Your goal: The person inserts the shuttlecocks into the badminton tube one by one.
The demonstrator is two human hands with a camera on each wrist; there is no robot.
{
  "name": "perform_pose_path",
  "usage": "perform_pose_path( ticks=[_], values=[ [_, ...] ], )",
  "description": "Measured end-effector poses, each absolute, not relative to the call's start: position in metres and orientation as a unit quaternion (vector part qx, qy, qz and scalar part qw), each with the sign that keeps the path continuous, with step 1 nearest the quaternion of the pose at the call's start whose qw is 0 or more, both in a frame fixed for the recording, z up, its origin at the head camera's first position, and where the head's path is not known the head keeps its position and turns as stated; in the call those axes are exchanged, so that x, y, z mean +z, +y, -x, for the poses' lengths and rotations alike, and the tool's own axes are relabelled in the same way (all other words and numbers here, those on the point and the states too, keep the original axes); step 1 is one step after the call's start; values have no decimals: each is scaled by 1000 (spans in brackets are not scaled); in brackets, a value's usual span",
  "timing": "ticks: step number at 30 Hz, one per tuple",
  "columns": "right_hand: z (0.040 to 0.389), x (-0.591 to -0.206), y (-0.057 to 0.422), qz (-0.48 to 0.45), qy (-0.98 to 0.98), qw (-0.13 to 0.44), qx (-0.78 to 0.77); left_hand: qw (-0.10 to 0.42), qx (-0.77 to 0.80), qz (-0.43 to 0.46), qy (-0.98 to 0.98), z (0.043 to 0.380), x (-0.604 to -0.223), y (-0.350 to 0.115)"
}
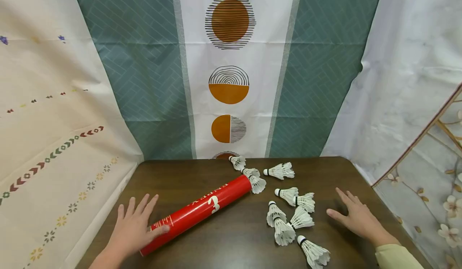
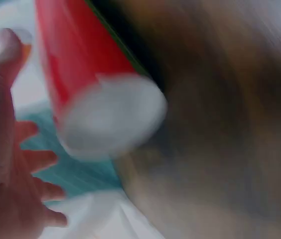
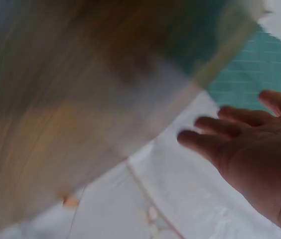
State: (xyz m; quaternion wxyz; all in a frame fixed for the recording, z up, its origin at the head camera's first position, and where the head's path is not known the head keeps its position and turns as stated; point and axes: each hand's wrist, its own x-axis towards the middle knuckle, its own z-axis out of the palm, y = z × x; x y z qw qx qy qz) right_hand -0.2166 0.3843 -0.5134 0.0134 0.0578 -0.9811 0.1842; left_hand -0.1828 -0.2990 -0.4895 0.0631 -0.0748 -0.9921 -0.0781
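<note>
Red tube (image 1: 197,213) bears yellow lettering (image 1: 207,196), hard to read; left hand (image 1: 130,227), right hand (image 1: 358,217) spread, empty.

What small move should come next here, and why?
Probably curl the left hand around the tube: that hand is spread open at the tube's near end, holding nothing, while the tube lies on its side and the shuttlecocks lie loose.

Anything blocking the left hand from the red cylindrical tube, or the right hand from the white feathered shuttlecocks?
Nothing visible. The left hand is beside the red cylindrical tube, partly overlapping its near end in the head view. Between the right hand and the nearest white feathered shuttlecocks, only brown tabletop shows.
</note>
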Motion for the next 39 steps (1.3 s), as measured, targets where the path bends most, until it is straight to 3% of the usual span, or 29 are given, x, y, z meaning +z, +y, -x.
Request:
perform_pose_path(
  ticks=[9,20,31,39],
  values=[
    [217,-501,335,-75,-943,-32,323,21,-100,75,-992,201,-492,-230],
    [231,-500,295,-113,-916,-19,384,39,-91,38,-994,212,-519,-197],
    [236,-509,294,-34,-938,55,339,49,-92,42,-994,212,-516,-198],
    [233,-489,297,38,-925,151,345,119,-81,58,-988,196,-506,-202]
  ],
)
